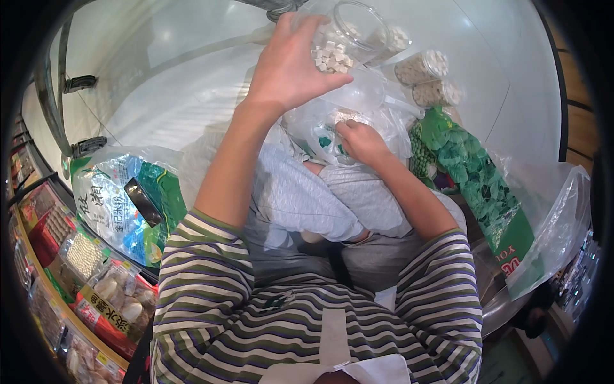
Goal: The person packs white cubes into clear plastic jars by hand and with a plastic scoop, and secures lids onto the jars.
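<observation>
Clear and see-through, the jar [368, 52] which I watch from my distant seat is in the person's left hand [289, 67], high in the head view, above the pale surface [166, 70]. The thumb lies along the lower side, and the other fingers reach around the upper side, so the grasp is wide but closed on the jar. Its round mouth is turned toward the upper right, and white cubes [332, 57] are gathered in the part nearest to the palm. Below it, the right hand [366, 142] is at the crumpled plastic bag [395, 125] in front of the knees; its thumb and forefinger are pressed together near some pale pieces [348, 116] — whether they pinch a piece or the plastic itself, I cannot tell. Just to the right of the held jar, partly behind it, I see one more container [399, 40] with white contents, and a little farther right there are two jars [422, 68], close beside each other, filled with similar pale pieces. To the right of the knees is a bag printed with green leaves [470, 169]. On the left side lies a printed bag [105, 192] in white, blue and green, with a dark flat object [143, 202] upon it — and below this, packaged foods [105, 291] stand in a row along the edge of the view.
</observation>
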The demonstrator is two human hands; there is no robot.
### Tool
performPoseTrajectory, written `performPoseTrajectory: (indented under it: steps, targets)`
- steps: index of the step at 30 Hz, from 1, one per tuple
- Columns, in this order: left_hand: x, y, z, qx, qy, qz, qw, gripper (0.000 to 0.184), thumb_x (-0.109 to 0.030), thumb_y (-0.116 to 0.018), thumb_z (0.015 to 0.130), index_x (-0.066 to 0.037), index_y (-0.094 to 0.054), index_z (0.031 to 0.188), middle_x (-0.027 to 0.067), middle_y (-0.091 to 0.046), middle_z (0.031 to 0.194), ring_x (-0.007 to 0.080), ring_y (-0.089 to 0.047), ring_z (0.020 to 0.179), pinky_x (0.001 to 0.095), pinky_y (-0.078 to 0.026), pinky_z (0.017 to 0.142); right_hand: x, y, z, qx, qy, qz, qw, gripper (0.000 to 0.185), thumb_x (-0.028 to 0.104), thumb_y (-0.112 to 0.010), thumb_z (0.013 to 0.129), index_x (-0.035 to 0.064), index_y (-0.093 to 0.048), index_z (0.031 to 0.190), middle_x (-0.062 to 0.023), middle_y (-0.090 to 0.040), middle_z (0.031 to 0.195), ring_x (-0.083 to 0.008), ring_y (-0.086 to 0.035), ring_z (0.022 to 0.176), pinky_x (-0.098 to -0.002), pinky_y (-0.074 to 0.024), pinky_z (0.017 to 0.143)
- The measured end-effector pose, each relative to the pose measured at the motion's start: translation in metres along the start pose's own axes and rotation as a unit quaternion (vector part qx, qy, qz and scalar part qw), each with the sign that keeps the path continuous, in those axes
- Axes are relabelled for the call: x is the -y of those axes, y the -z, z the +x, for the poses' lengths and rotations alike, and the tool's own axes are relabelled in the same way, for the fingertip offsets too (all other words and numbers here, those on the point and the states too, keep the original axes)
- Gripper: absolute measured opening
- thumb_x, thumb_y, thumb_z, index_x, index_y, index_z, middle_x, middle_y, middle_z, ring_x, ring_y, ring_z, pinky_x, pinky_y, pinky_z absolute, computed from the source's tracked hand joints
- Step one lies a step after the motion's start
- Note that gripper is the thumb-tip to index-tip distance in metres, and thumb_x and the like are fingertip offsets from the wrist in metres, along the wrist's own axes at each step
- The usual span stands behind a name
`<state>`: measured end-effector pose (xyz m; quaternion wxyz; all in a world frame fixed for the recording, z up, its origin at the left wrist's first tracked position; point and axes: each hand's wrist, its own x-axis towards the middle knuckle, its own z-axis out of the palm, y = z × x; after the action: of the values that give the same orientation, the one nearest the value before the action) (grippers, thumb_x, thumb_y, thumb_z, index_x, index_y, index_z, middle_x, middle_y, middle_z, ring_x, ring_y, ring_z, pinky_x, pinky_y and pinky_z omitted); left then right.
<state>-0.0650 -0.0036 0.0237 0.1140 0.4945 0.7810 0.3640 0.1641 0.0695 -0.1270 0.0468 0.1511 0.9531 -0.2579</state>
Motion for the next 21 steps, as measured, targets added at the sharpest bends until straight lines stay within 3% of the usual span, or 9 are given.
performPoseTrajectory:
  steps: [2, 4, 5, 7, 8, 10, 13, 17, 21]
  targets:
    - [0.0, 0.001, 0.0, -0.004, 0.003, 0.003, 1.0, 0.088, -0.035, -0.091, 0.061, -0.006, -0.054, 0.135, 0.0137, -0.052, 0.129, 0.0298, -0.062, 0.114, 0.0402, -0.049, 0.099, 0.003, 0.012, -0.001, 0.003, 0.01, 0.019, 1.0, 0.023, 0.004, -0.059, 0.08, 0.0045, -0.061, 0.103, -0.0194, -0.066, 0.092, -0.0399, -0.067, 0.086, -0.0499, -0.0546, 0.074]
    - [-0.002, 0.003, 0.0, 0.01, 0.011, 0.013, 1.0, 0.089, -0.036, -0.091, 0.061, -0.005, -0.054, 0.135, 0.0142, -0.052, 0.129, 0.0314, -0.06, 0.115, 0.0404, -0.049, 0.099, 0.008, 0.03, 0.0, -0.033, 0.016, 0.11, 0.993, 0.025, 0.002, -0.065, 0.078, 0.0032, -0.059, 0.103, -0.0163, -0.065, 0.088, -0.0316, -0.068, 0.079, -0.0426, -0.0549, 0.071]
    - [-0.003, 0.004, 0.0, 0.009, 0.012, 0.013, 1.0, 0.089, -0.036, -0.091, 0.061, -0.005, -0.054, 0.135, 0.0142, -0.052, 0.129, 0.0314, -0.06, 0.115, 0.0404, -0.049, 0.099, 0.01, 0.043, 0.0, -0.033, 0.017, 0.109, 0.993, 0.025, 0.002, -0.065, 0.078, 0.0032, -0.059, 0.103, -0.0163, -0.065, 0.088, -0.0316, -0.068, 0.079, -0.0426, -0.0549, 0.071]
    - [-0.003, 0.004, 0.0, 0.011, 0.014, 0.01, 1.0, 0.088, -0.035, -0.091, 0.061, -0.005, -0.054, 0.135, 0.0153, -0.052, 0.128, 0.0336, -0.059, 0.116, 0.041, -0.049, 0.1, 0.017, 0.075, 0.0, -0.023, -0.102, 0.259, 0.96, 0.026, 0.002, -0.07, 0.084, 0.0043, -0.059, 0.108, -0.0059, -0.06, 0.086, -0.015, -0.063, 0.077, -0.0281, -0.0527, 0.071]
    - [-0.002, 0.004, -0.001, 0.01, 0.014, 0.01, 1.0, 0.088, -0.035, -0.091, 0.061, -0.005, -0.054, 0.135, 0.0153, -0.052, 0.128, 0.0336, -0.059, 0.116, 0.041, -0.049, 0.1, 0.019, 0.09, -0.001, -0.023, -0.102, 0.259, 0.96, 0.026, 0.002, -0.07, 0.084, 0.0043, -0.059, 0.108, -0.0059, -0.06, 0.086, -0.015, -0.063, 0.077, -0.0281, -0.0527, 0.071]
    - [0.001, 0.002, -0.002, 0.018, -0.013, 0.027, 0.999, 0.086, -0.033, -0.09, 0.062, -0.005, -0.054, 0.135, 0.0174, -0.05, 0.133, 0.0362, -0.057, 0.119, 0.0414, -0.048, 0.101, 0.02, 0.12, -0.004, -0.161, -0.093, 0.42, 0.888, 0.025, -0.003, -0.072, 0.084, 0.0031, -0.059, 0.104, -0.0007, -0.059, 0.084, -0.0062, -0.056, 0.074, -0.0206, -0.0483, 0.067]
    - [-0.004, -0.001, -0.005, 0.043, -0.028, 0.058, 0.997, 0.084, -0.03, -0.089, 0.063, -0.008, -0.053, 0.135, 0.0194, -0.047, 0.139, 0.0386, -0.056, 0.121, 0.0429, -0.049, 0.101, 0.025, 0.163, -0.009, -0.254, -0.053, 0.513, 0.818, 0.027, -0.001, -0.074, 0.085, 0.0002, -0.059, 0.107, 0.0004, -0.058, 0.088, -0.0044, -0.056, 0.076, -0.0184, -0.0475, 0.067]
    - [-0.004, -0.013, -0.009, 0.1, -0.06, 0.056, 0.992, 0.083, -0.027, -0.088, 0.062, -0.012, -0.053, 0.136, 0.019, -0.043, 0.145, 0.0397, -0.056, 0.122, 0.0446, -0.05, 0.098, 0.028, 0.181, -0.018, -0.277, -0.04, 0.506, 0.816, 0.028, 0.0, -0.075, 0.085, -0.0008, -0.059, 0.108, -0.0002, -0.058, 0.088, -0.0044, -0.056, 0.077, -0.0181, -0.0472, 0.068]
    - [-0.011, -0.026, -0.014, 0.135, -0.1, 0.058, 0.984, 0.084, -0.025, -0.089, 0.061, -0.016, -0.054, 0.136, 0.0154, -0.043, 0.145, 0.0387, -0.06, 0.116, 0.0452, -0.053, 0.093, 0.028, 0.171, -0.019, -0.278, -0.046, 0.431, 0.857, 0.027, 0.001, -0.075, 0.084, 0.0001, -0.06, 0.107, -0.0002, -0.059, 0.085, -0.0045, -0.055, 0.073, -0.0191, -0.0464, 0.063]
